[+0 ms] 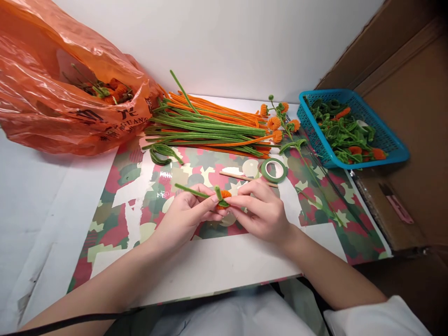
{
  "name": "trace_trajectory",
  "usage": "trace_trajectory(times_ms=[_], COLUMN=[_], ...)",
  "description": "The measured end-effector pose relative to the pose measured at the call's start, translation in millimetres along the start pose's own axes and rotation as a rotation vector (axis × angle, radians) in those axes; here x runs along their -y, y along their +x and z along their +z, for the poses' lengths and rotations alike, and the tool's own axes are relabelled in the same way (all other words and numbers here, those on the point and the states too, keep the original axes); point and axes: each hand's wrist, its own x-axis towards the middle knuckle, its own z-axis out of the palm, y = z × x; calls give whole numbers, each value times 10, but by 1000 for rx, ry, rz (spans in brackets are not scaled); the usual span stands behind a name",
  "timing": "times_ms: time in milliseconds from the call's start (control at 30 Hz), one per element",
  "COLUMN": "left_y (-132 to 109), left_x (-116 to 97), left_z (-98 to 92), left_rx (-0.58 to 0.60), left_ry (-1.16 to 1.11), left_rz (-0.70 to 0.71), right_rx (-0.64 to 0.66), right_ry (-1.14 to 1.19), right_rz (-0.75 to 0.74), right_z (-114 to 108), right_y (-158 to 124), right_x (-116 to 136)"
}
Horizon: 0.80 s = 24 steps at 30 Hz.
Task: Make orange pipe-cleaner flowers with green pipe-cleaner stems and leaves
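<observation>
Pipe-cleaner stem [194, 191] w/ orange bud [225, 194] was at frame centre, held just above counter [224, 266]. Left hand [185, 217] mostly closed, thumb + fingers pinched stem beside bud. Right hand [262, 212] curled, fingertips pinched bud from right side. Risks, my read: grip tiny, so bud could slip or uncoil if either pinch eased; free green tail could bend vs. left knuckles. Long axis ran approx. left–right; tail pointed to frame left, slightly up, bud end toward right hand.

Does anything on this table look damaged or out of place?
The patterned mat is worn: print looks peeled in white patches, mostly beside the left hand. The pipe cleaner between it and the right hand looks fine.
</observation>
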Motion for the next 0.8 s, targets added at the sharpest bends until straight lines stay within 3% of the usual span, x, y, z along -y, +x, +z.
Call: trace_trajectory(times_ms=[133,467,800], left_y=[-21,-47,-81], left_x=[-1,6,3], left_z=[23,52,71], left_rx=[-39,-40,-20], left_ry=[40,11,82], left_rz=[14,116,112], right_rx=[19,-25,-2], right_ry=[-39,7,-109], right_rz=[-34,73,-87], right_z=[11,38,15], right_y=[-1,-5,-31], right_x=[3,34,-19])
